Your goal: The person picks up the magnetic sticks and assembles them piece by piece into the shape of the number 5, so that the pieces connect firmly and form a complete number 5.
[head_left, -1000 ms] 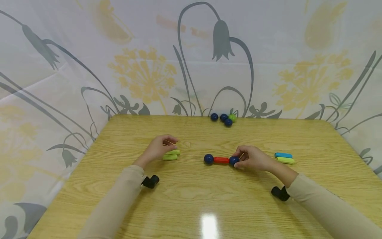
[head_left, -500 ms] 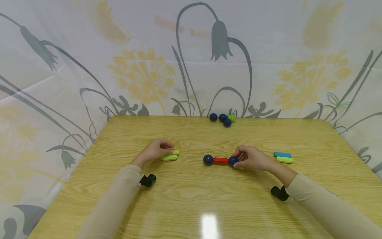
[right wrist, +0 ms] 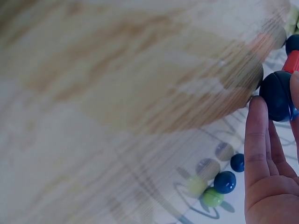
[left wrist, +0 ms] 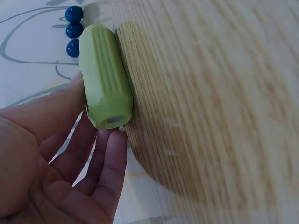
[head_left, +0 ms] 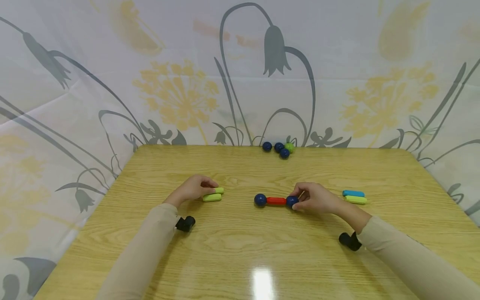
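My left hand (head_left: 193, 188) has its fingers and thumb about the farther of two yellow-green rods (head_left: 219, 190), covering most of it. Just in front lies the nearer yellow-green rod (head_left: 211, 198). A ribbed rod with a small metal disc in its end (left wrist: 105, 77) looks large in the left wrist view, the fingers behind and below it. Right of centre, my right hand (head_left: 316, 198) pinches a dark blue ball (head_left: 292, 202) between thumb and fingers. That ball touches a red rod (head_left: 276, 201), whose other end meets a second dark blue ball (head_left: 260, 200). All three form a straight line on the table.
At the back edge of the wooden table (head_left: 240, 250) sit several dark blue balls (head_left: 267, 146) and a green ball (head_left: 289, 147). To the right of my right hand lie a blue rod (head_left: 353, 193) and a yellow-green rod (head_left: 355, 200). A patterned cloth (head_left: 180, 83) hangs behind.
My left hand has come down and slightly left onto the farther yellow-green rod. The right hand keeps its pinch on the blue ball, and the ball-and-rod line stays put.
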The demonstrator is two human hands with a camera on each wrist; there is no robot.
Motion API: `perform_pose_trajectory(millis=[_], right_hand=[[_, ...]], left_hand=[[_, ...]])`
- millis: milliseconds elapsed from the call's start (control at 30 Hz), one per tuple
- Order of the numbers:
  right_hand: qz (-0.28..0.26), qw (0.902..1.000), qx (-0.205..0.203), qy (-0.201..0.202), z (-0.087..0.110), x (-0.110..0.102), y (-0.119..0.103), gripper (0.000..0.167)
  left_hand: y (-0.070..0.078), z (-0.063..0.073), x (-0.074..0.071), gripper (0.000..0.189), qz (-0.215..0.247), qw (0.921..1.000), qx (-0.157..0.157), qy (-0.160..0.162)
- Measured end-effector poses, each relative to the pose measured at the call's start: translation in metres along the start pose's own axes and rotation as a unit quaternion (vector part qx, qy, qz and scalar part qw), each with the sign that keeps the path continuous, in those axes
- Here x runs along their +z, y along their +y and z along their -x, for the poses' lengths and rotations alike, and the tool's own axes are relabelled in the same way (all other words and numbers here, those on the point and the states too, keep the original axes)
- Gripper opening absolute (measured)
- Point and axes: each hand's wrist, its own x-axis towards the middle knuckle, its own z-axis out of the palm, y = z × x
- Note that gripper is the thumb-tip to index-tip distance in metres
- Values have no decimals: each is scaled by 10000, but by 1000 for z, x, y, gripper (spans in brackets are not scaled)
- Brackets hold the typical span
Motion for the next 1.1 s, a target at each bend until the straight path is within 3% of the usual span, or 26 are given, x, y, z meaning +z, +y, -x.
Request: perform_pose_trajectory(millis=[233,500,700,867,1100], right_hand=[[1,10000,16,-4,-1,0,0,21],[-4,10000,18,8,0,0,0,20],[-25,10000,45,-2,0,1,-1,20],[-39,10000,31,-11,-1,1,0,20],[-49,10000,21,-19,0,0,1,20]], left_hand=[[0,-1,1,27,197,9995,-33,256],[9,2,4,34,368,9989,122,253],[22,7,14,36,598,9979,10,262],[33,11,23,36,898,9956,71,244],[48,11,38,34,980,9950,129,131]])
